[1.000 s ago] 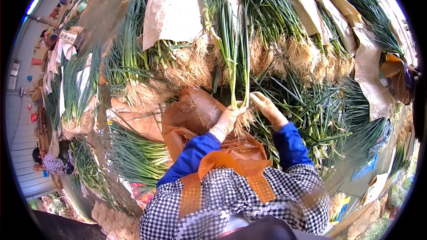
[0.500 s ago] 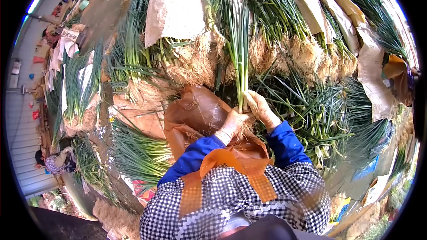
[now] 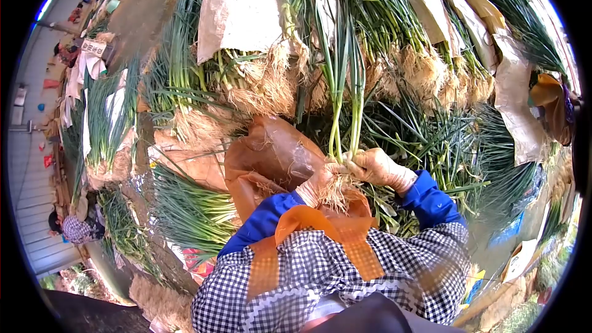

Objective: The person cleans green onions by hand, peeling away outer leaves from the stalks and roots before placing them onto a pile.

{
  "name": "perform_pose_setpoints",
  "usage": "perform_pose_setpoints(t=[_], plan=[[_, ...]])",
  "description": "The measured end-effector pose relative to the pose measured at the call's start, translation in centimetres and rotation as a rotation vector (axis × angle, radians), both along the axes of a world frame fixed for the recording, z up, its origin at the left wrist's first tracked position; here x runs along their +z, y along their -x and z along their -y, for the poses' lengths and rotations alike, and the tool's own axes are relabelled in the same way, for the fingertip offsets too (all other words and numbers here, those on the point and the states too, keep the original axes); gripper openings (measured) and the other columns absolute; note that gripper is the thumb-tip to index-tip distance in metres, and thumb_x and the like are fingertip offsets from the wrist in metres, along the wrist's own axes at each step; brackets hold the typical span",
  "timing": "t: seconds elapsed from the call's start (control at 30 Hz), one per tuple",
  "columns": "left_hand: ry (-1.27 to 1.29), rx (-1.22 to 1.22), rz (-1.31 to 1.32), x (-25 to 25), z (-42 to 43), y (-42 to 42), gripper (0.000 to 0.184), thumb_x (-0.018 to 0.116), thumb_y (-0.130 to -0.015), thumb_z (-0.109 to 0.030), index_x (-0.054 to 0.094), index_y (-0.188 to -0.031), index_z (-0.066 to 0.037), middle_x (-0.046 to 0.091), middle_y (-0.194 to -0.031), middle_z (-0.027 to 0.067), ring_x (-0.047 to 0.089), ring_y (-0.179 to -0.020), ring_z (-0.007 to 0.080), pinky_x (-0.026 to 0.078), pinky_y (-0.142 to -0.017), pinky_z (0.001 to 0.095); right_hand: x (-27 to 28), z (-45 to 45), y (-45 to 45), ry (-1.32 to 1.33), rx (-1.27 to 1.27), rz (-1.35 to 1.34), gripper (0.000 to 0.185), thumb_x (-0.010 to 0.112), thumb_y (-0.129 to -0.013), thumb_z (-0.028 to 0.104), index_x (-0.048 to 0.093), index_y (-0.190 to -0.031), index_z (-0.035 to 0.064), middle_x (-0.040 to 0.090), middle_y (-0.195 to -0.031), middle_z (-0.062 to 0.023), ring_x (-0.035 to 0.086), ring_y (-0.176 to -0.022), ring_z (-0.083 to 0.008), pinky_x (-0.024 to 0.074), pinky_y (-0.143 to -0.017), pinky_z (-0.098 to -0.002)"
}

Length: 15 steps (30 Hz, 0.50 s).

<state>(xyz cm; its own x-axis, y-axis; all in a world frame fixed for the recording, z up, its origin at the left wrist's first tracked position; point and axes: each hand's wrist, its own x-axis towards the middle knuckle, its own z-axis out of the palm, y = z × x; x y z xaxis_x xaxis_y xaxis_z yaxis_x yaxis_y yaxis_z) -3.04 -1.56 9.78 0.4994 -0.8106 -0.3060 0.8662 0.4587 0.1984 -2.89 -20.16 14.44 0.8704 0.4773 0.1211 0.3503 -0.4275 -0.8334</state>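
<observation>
My left hand (image 3: 320,181) and my right hand (image 3: 377,167) are closed side by side round the root ends of a few green onions (image 3: 356,120). Their stalks point away from me and part into two groups, with pale roots (image 3: 333,196) hanging below the fingers. Under my hands and to the left, a brown plastic apron (image 3: 280,148) is spread over my lap, with bits of root on it. To the right of my right hand lies a heap of loose green leaves and onions (image 3: 425,148).
Ahead, bundled green onions lie with roots (image 3: 265,83) toward me, partly under pale sacking (image 3: 237,15). Trimmed-looking onions (image 3: 191,213) lie at my left. A person in a checked top (image 3: 79,229) is at the far left, near more bundles (image 3: 110,117).
My right hand has moved right and slightly toward me. The stalks, close together before, now spread into two groups. The root ends have come nearer my body.
</observation>
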Motion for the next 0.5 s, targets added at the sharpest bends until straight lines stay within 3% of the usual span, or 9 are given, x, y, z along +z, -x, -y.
perform_pose_setpoints(t=[0.1,0.17,0.2,0.23,0.27,0.33,0.37,0.43,0.5], plan=[[-0.26,-0.092,0.253,-6.0,0.1,1.0,0.023,0.054,-0.082,0.0,0.058,-0.104,0.005,0.06,-0.092,0.008,0.061,-0.075,0.0148,0.052,-0.063,0.0221,-2.1,1.4,0.9,0.066,0.119,0.04,0.015,0.055,-0.085,0.017,0.059,-0.081,0.0032,0.055,-0.063,-0.0164,0.056,-0.053,-0.0321,0.0464,-0.047,-0.0347],[0.443,-0.017,-0.328,-6.1,0.3,-0.9,0.031,0.052,-0.08,0.0,0.051,-0.111,0.005,0.06,-0.091,0.011,0.061,-0.075,0.0141,0.052,-0.065,0.0242,2.0,2.0,0.9,0.059,0.308,-0.432,0.016,0.054,-0.086,0.017,0.06,-0.079,0.0034,0.054,-0.059,-0.0159,0.057,-0.052,-0.0261,0.0472,-0.049,-0.0337],[0.718,-0.077,-0.608,-6.1,0.4,-1.8,0.036,0.051,-0.079,0.0,0.048,-0.114,0.005,0.06,-0.091,0.0125,0.061,-0.075,0.0138,0.053,-0.066,0.0253,0.4,1.3,3.1,-0.171,0.474,-0.284,0.018,0.056,-0.086,0.013,0.056,-0.073,-0.0001,0.055,-0.062,-0.0109,0.055,-0.054,-0.0186,0.0459,-0.051,-0.0332],[0.176,0.116,-0.423,-3.0,0.3,-4.0,0.035,0.049,-0.077,0.003,0.049,-0.113,0.004,0.06,-0.094,0.0125,0.057,-0.067,0.0119,0.05,-0.058,0.0219,0.3,1.4,4.3,-0.107,0.563,-0.491,0.022,0.056,-0.086,0.019,0.058,-0.075,0.0007,0.057,-0.064,-0.0125,0.056,-0.058,-0.0203,0.0458,-0.052,-0.0345],[0.113,0.104,-0.263,-2.8,-0.9,-5.0,0.036,0.047,-0.077,0.004,0.049,-0.114,0.003,0.06,-0.095,0.0122,0.053,-0.059,0.0096,0.047,-0.05,0.0189,0.0,1.8,5.1,-0.045,0.639,-0.695,0.027,0.056,-0.087,0.026,0.06,-0.076,0.0015,0.058,-0.067,-0.014,0.058,-0.062,-0.022,0.0457,-0.054,-0.0359],[-0.053,0.112,-0.21,-3.5,-1.3,-5.2,0.041,0.048,-0.078,0.003,0.047,-0.119,0.0,0.061,-0.093,0.0096,0.053,-0.056,0.0094,0.046,-0.045,0.0188,-5.6,5.4,4.7,0.448,0.506,-0.553,0.039,0.052,-0.087,0.04,0.062,-0.081,0.0036,0.062,-0.076,-0.015,0.062,-0.07,-0.0242,0.0472,-0.058,-0.0353],[-0.166,0.086,-0.133,-4.3,-0.7,-4.2,0.042,0.048,-0.079,0.002,0.047,-0.121,-0.001,0.061,-0.093,0.0102,0.054,-0.057,0.0099,0.047,-0.046,0.0197,-5.6,5.0,4.1,1.199,0.467,-0.663,0.037,0.048,-0.087,0.04,0.063,-0.097,0.0076,0.063,-0.098,-0.0097,0.062,-0.089,-0.023,0.0491,-0.07,-0.0356],[-0.233,-0.013,0.055,-4.1,-0.5,-4.0,0.041,0.049,-0.08,0.002,0.049,-0.121,-0.003,0.063,-0.09,0.009,0.058,-0.064,0.0113,0.051,-0.056,0.0222,-6.9,5.2,2.4,0.983,0.17,-0.616,0.043,0.052,-0.085,0.044,0.06,-0.11,0.011,0.063,-0.106,-0.0085,0.061,-0.094,-0.024,0.0486,-0.077,-0.0372],[-0.323,-0.011,0.069,-3.6,0.1,-3.2,0.039,0.05,-0.08,0.002,0.051,-0.118,-0.003,0.063,-0.091,0.0079,0.059,-0.069,0.0124,0.051,-0.062,0.0232,-9.5,3.7,1.4,-0.062,-0.367,-0.605,0.036,0.053,-0.089,0.032,0.057,-0.107,0.0018,0.063,-0.099,-0.0112,0.059,-0.093,-0.0191,0.0463,-0.078,-0.0303]])
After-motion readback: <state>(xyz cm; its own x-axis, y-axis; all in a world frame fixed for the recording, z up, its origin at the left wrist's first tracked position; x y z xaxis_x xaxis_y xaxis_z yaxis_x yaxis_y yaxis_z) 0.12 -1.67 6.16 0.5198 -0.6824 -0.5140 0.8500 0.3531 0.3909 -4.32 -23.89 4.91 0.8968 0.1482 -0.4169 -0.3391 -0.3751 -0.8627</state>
